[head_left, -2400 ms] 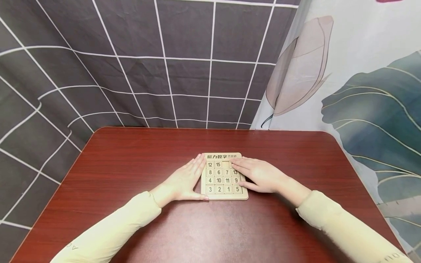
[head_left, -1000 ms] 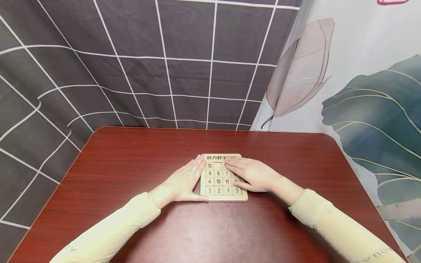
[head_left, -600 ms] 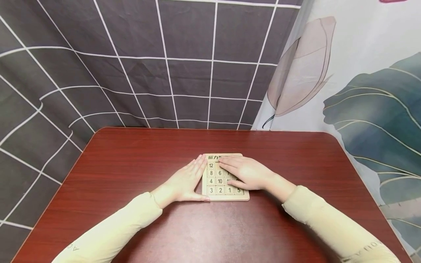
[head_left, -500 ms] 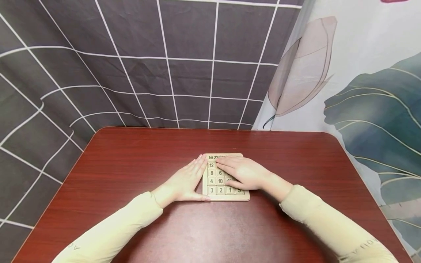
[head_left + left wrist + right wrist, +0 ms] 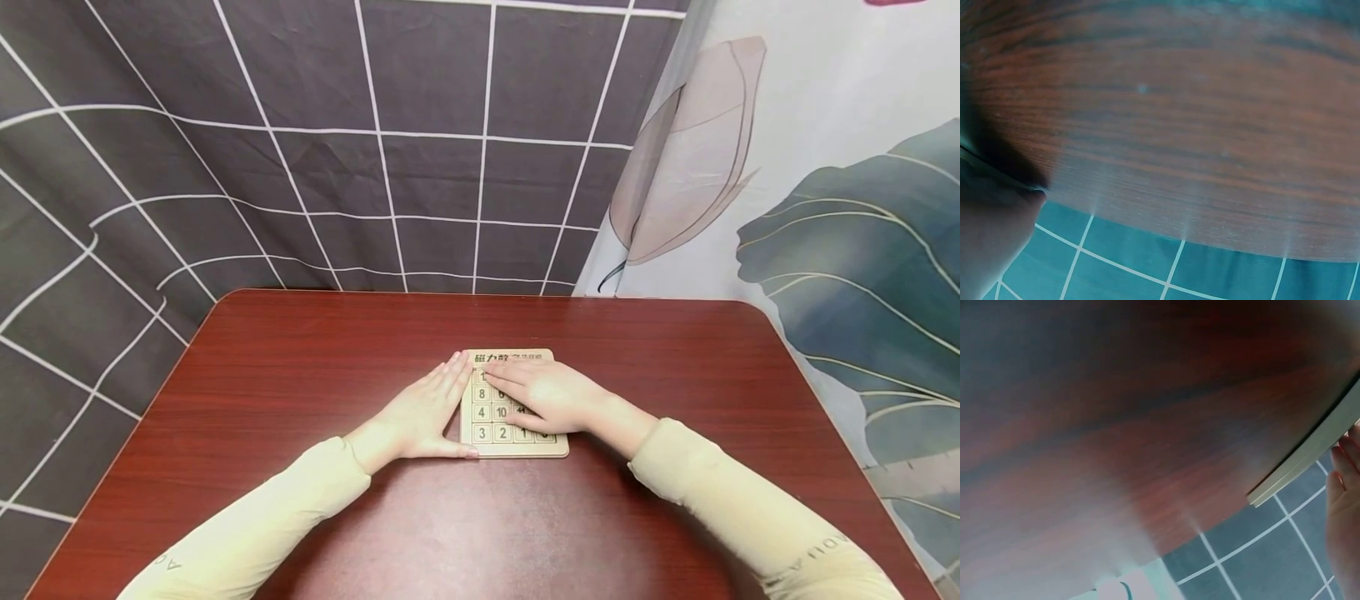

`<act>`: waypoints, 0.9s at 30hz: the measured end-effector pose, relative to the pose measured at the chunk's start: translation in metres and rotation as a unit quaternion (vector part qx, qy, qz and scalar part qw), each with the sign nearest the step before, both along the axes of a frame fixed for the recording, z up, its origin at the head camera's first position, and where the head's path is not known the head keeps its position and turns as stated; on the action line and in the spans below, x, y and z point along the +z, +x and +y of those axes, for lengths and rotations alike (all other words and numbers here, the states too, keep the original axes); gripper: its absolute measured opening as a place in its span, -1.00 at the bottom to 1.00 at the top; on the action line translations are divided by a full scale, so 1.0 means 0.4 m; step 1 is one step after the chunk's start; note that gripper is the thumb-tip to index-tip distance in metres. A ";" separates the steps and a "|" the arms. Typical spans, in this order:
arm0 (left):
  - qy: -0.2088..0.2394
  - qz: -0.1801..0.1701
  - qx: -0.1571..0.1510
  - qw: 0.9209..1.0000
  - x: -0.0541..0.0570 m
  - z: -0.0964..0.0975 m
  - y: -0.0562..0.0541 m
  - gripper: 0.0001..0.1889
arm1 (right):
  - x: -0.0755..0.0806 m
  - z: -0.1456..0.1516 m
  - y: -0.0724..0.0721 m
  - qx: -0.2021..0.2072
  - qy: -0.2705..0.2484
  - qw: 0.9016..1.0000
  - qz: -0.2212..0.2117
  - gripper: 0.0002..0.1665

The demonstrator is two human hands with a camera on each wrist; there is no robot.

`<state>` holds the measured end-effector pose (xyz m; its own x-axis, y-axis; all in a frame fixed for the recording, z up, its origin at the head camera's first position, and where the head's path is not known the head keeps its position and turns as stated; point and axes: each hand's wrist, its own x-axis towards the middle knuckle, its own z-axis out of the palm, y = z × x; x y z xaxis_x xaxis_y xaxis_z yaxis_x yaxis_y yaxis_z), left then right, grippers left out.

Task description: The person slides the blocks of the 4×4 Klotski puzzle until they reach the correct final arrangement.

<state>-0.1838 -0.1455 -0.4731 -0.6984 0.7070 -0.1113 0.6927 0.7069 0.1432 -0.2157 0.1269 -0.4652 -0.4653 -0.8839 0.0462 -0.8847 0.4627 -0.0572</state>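
Observation:
A pale wooden sliding number puzzle [image 5: 517,451] lies flat on the table, with numbered square tiles and a printed heading at its top. My left hand [image 5: 423,417] rests along its left side, fingers at the upper left edge and thumb at the lower left corner. Across the puzzle's upper right lies my right hand [image 5: 551,396], its fairly straight fingertips touching the top row near the left column. It hides most top-row tiles and several on the right. The right wrist view catches the puzzle's edge [image 5: 1310,453] beside the right hand's fingers; part of the left hand [image 5: 991,244] appears in the left wrist view.
The reddish-brown wooden table [image 5: 337,342] extends around the puzzle on all sides. Behind it hangs a dark grey curtain [image 5: 427,175] with white grid lines. A white curtain with leaf prints [image 5: 686,167] hangs at the right.
My right hand has slid left across the top row. The gap there shifted from the third to the second column, then went under the fingers. My left hand has stayed in place.

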 end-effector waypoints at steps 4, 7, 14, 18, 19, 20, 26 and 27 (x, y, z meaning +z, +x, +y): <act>0.003 0.006 -0.003 1.000 -0.004 0.000 -0.001 0.32 | 0.001 0.023 0.003 0.000 -0.004 1.000 0.006 -0.23; 0.002 0.013 -0.005 1.000 -0.006 0.000 -0.001 0.32 | -0.002 0.040 0.004 0.000 -0.007 1.000 0.009 -0.24; -0.001 0.011 -0.003 1.000 -0.010 -0.002 -0.001 0.33 | -0.004 0.055 0.006 0.002 -0.014 1.000 0.015 -0.24; -0.005 0.008 -0.002 1.000 -0.013 -0.002 -0.002 0.33 | -0.008 0.047 0.013 0.016 -0.025 0.999 0.024 -0.23; -0.006 0.008 -0.001 1.000 -0.014 -0.002 -0.003 0.33 | -0.009 0.043 0.016 0.023 -0.029 0.999 0.027 -0.23; -0.007 0.007 -0.001 1.000 -0.015 -0.003 -0.003 0.33 | -0.010 0.039 0.020 0.030 -0.032 0.999 0.031 -0.23; -0.004 0.011 0.000 1.000 -0.021 -0.005 -0.005 0.32 | -0.008 0.006 0.039 0.057 -0.036 0.997 0.041 -0.24; -0.003 0.010 0.000 1.000 -0.021 -0.005 -0.005 0.32 | -0.006 0.002 0.041 0.057 -0.034 0.997 0.040 -0.24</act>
